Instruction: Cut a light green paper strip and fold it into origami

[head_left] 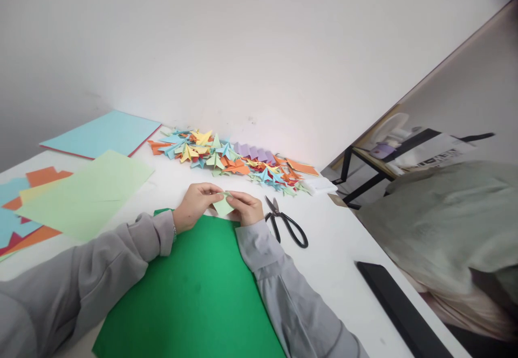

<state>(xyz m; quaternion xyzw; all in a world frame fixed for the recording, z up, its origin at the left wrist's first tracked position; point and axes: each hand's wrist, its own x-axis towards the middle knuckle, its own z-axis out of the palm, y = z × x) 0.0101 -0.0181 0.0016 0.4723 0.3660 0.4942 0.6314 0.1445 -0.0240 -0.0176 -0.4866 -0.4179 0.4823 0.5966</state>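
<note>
Between my two hands is a small piece of light green paper [222, 207], pinched near its top edge. My left hand [195, 205] grips its left side between thumb and fingers. On the other side, my right hand [247, 207] pinches the paper's right part, and the fingertips cover some of it. Under my forearms lies a large green sheet [190, 288]. Just right of my right hand are black-handled scissors [283, 222], blades slightly parted. Beyond my hands spreads a pile of small folded paper shapes [218, 155] in several colours.
At left, a large light green sheet [93, 196] overlaps coloured paper scraps [44, 177]. A light blue sheet stack [105, 133] lies against the wall. A long black object [399, 309] lies near the table's right edge, beside a person in a pale green garment [449, 217].
</note>
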